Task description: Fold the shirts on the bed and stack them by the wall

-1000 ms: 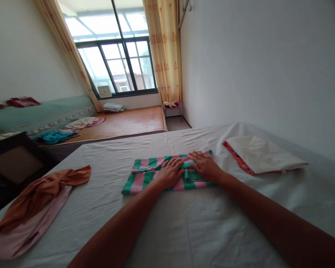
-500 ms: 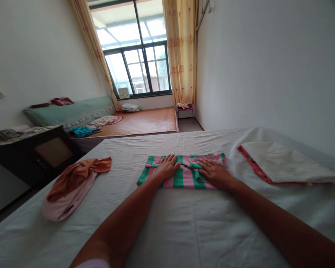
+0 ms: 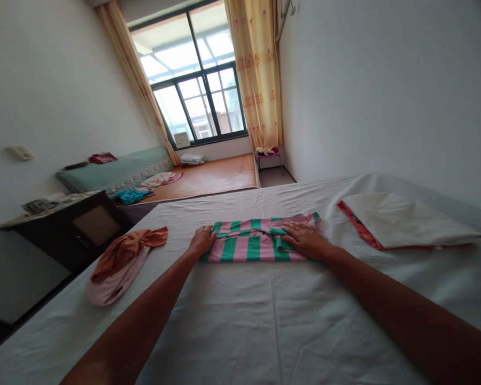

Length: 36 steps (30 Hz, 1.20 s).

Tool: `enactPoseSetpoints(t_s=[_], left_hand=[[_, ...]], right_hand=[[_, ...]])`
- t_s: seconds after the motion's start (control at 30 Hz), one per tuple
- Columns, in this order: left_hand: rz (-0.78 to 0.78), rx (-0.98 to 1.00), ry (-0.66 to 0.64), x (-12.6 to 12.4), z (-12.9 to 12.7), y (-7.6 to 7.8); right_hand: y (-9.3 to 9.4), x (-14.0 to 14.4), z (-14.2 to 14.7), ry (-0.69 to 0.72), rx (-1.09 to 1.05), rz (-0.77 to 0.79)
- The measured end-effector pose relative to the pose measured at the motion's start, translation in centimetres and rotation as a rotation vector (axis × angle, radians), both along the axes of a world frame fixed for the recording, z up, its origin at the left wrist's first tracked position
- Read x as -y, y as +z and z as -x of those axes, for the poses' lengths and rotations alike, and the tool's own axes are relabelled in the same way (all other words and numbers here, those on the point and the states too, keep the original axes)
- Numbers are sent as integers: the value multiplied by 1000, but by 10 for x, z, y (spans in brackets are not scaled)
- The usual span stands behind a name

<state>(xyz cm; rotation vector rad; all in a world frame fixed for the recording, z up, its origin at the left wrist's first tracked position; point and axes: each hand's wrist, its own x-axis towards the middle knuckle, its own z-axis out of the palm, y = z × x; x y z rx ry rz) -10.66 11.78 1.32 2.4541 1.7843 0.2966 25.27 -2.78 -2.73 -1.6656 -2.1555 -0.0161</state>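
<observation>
A garment with green and pink stripes lies folded into a flat, wide band on the white sheet in front of me. My left hand is at its left edge, fingers close together and curled over the cloth there. On the right part of the garment rests my right hand, palm down with fingers stretched out. A small loose flap of green cloth shows beside its fingertips. Whatever lies under the right palm is hidden.
An orange and pink garment lies crumpled at the left of the white-sheeted bed. To the right is a folded white cloth with red edging. A dark cabinet stands left; beyond are another bed and a stool.
My left hand has moved left from the middle of the striped garment to its left edge. My right hand stays on the right part. The camera view has shifted slightly.
</observation>
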Motion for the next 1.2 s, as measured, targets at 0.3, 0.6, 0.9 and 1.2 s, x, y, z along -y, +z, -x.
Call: enactPoseSetpoints(t_s=[0.3, 0.6, 0.9, 1.2], left_hand=[[225, -42, 86, -14, -5, 17], [13, -47, -173, 5, -74, 45], [364, 412, -357, 61, -236, 59], [644, 464, -431, 87, -303, 41]], right_hand=[[28, 12, -46, -129, -279, -274], [28, 13, -106, -479, -472, -313], [28, 15, -106, -475, -486, -225], [23, 13, -112, -479, -533, -194]])
